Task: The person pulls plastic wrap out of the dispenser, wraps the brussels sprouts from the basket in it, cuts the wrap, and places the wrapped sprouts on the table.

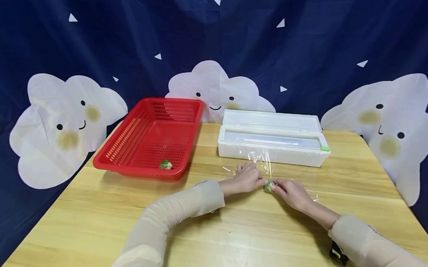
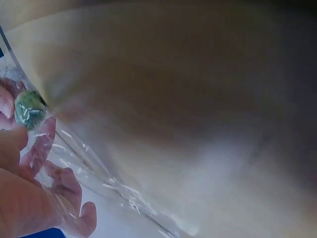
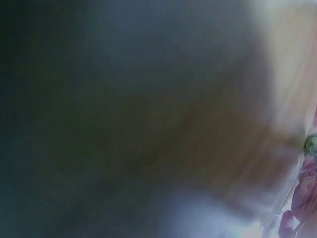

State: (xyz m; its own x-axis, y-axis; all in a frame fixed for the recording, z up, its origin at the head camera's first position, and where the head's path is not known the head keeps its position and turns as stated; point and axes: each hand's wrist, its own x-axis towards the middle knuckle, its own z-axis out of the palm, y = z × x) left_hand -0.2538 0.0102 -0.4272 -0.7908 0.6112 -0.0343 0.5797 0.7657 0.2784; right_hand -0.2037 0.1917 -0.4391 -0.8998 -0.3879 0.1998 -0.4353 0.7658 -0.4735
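Observation:
A small green-and-white vegetable piece [image 1: 269, 185] lies in clear plastic wrap [image 1: 266, 164] over the table, between both hands. My right hand [image 1: 294, 194] pinches it from the right with thumb and fingers. From the left, my left hand [image 1: 246, 178] holds it with thumb and index finger, the other fingers spread over the film. The left wrist view shows shiny film over the vegetable piece [image 2: 30, 110] and across the left hand [image 2: 37, 193]. In the right wrist view, mostly dark and blurred, only a bit of the right hand [image 3: 304, 198] shows at the edge.
Behind the hands stands a white wrap box [image 1: 274, 155], lid up, with film coming over its front. A red basket [image 1: 145, 171] at the left holds another vegetable piece [image 1: 166, 164]. Both stand on a wooden table [image 1: 227, 241] before a dark blue curtain [image 1: 218, 30].

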